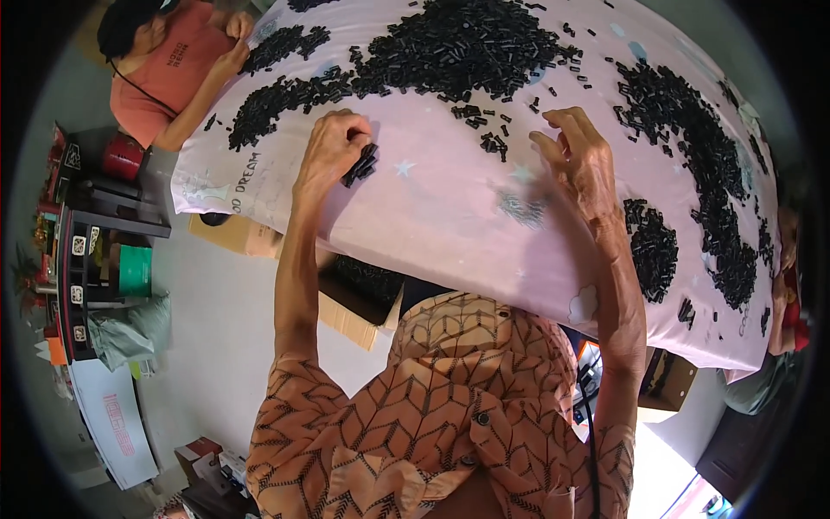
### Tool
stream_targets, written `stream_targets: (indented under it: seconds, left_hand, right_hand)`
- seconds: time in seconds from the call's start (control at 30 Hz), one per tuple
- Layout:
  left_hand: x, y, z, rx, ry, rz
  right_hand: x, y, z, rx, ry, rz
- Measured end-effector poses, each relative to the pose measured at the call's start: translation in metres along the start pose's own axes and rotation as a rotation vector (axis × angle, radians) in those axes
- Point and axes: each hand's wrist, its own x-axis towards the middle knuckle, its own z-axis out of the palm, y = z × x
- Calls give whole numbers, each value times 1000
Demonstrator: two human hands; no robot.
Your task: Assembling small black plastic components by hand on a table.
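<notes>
My left hand (333,151) is closed, its fingers curled together over the pink cloth on the table. A small cluster of short black plastic pieces (361,166) sits right at its fingertips; whether some of them are pinched in the fingers is hidden. My right hand (586,164) hovers above the cloth with its fingers bent and apart, and I see nothing between them. Just left of it lies a loose group of the same black pieces (493,143). A large heap of black pieces (458,52) spreads across the far middle of the table.
More black pieces form a long heap (692,156) on the right and a smaller pile (653,251) by my right forearm. A co-worker (173,69) sits at the far left, hands at the cloth (415,216). An open cardboard box (350,324) stands below the table's near edge.
</notes>
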Motion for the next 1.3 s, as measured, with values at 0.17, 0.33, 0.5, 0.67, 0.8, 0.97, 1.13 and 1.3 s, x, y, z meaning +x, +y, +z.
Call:
stream_targets:
  seconds: [0.17,0.33,0.5,0.67,0.8,0.97,1.13,1.3]
  left_hand:
    - [8,10,-1,25,156,62]
    - [42,63,22,-283,-71,59]
    - [57,82,55,-161,-144,245]
    - [59,77,66,27,-142,166]
    - [59,91,62,-165,-126,64]
    - [53,110,46,-249,-100,140]
    - [62,148,61,-754,-260,-43]
    - [61,152,71,-908,-277,-82]
  right_hand:
    - [0,9,2,-27,32,118]
    - [-2,23,7,90,48,224]
    - [0,22,3,154,-3,330]
    - [0,26,-2,195,11,319]
    - [1,30,-9,298,-90,409]
    - [3,16,3,527,-474,324]
    - [-3,15,-4,372,-535,255]
    - [-5,14,-5,175,-569,167]
